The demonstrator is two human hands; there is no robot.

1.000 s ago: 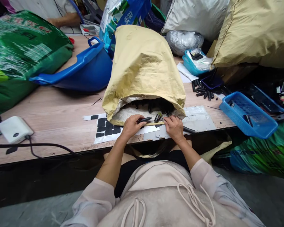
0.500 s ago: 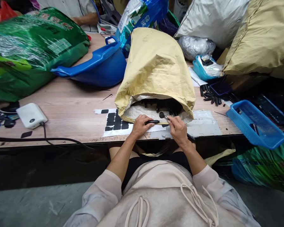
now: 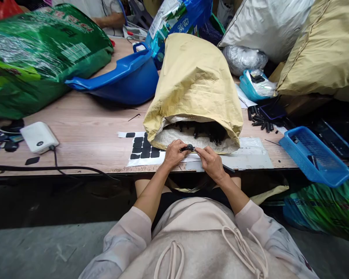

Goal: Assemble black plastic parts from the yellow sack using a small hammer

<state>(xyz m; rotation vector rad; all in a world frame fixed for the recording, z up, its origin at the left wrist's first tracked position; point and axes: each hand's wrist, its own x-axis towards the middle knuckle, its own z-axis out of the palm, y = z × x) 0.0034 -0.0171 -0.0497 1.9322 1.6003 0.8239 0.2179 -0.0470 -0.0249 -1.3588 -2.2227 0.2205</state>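
Observation:
A tan paper sack [image 3: 193, 81] lies on its side on the wooden table [image 3: 84, 131], its mouth facing me with several black plastic parts [image 3: 205, 130] inside. Just in front of the mouth, my left hand [image 3: 173, 154] is closed around a short black cylindrical part [image 3: 187, 148]. My right hand [image 3: 211, 162] pinches a thin tool against that part's end, and the tool's dark handle [image 3: 228, 169] sticks out to the right. The two hands nearly touch. A white sheet of black square pads [image 3: 142, 148] lies left of my left hand.
A blue basin [image 3: 119, 79] and a green sack [image 3: 31, 58] stand at the left, with a white adapter [image 3: 38, 137] and its cable [image 3: 61, 169]. A blue basket [image 3: 314, 155] and loose black parts [image 3: 260, 118] are at the right. Another person's arm [image 3: 109, 19] shows at the back.
My hands have come together: the right hand has brought its tool onto the end of the black part held in the left. The view shifted slightly.

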